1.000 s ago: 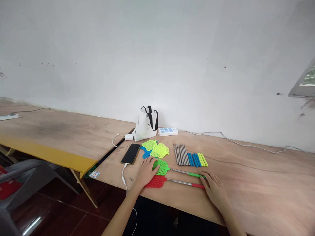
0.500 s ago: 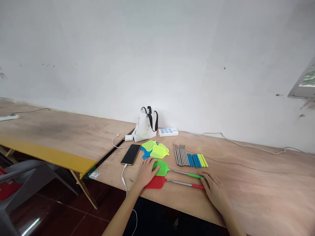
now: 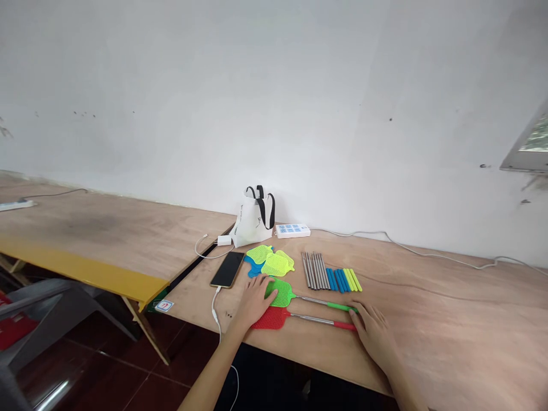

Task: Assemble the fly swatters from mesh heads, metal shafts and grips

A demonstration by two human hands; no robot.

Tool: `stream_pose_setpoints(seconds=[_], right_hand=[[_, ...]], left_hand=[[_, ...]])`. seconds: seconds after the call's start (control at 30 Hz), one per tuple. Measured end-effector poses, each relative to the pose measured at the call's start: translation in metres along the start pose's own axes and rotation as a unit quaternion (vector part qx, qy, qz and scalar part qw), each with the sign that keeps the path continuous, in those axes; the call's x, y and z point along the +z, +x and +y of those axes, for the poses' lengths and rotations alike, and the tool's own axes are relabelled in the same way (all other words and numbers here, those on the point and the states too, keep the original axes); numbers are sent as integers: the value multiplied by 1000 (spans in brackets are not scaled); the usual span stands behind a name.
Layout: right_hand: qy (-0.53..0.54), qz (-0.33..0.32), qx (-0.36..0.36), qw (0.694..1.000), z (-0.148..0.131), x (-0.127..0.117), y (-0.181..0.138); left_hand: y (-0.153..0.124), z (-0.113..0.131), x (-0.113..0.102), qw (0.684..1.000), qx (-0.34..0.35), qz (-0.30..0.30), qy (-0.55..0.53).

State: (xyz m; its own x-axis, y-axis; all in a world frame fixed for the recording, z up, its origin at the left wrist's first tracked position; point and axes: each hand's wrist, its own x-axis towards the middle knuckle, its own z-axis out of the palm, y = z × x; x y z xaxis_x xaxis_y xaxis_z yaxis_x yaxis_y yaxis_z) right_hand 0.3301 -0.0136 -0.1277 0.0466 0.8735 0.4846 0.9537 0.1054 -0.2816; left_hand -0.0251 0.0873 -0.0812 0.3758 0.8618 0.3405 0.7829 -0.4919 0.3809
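No shift is being seen against the earlier frames: both hands are being kept where they were, so the assembled pair is being held in place, not moved. The left hand (image 3: 256, 299) is being rested flat, grip open, on the mesh heads of the green plastic fly swatter (image 3: 281, 291) and the red plastic fly swatter (image 3: 270, 318). The right hand (image 3: 373, 334) is being laid flat, grip open, fingertips touching the coloured handle ends. Both swatters are lying side by side near the front edge of the plywood desk (image 3: 449, 319). Just behind them, loose yellow-green and blue swatter heads (image 3: 269, 261), bare metal rods (image 3: 314, 269) and blue and yellow handle sleeves (image 3: 342, 279) are being left untouched.
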Motion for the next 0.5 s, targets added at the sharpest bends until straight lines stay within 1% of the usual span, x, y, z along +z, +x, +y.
stream_pose_setpoints(seconds=[0.5], right_hand=[[-15, 15, -9, 1000, 0, 0, -1]], left_hand=[[0, -2, 2, 1000, -2, 8, -6]])
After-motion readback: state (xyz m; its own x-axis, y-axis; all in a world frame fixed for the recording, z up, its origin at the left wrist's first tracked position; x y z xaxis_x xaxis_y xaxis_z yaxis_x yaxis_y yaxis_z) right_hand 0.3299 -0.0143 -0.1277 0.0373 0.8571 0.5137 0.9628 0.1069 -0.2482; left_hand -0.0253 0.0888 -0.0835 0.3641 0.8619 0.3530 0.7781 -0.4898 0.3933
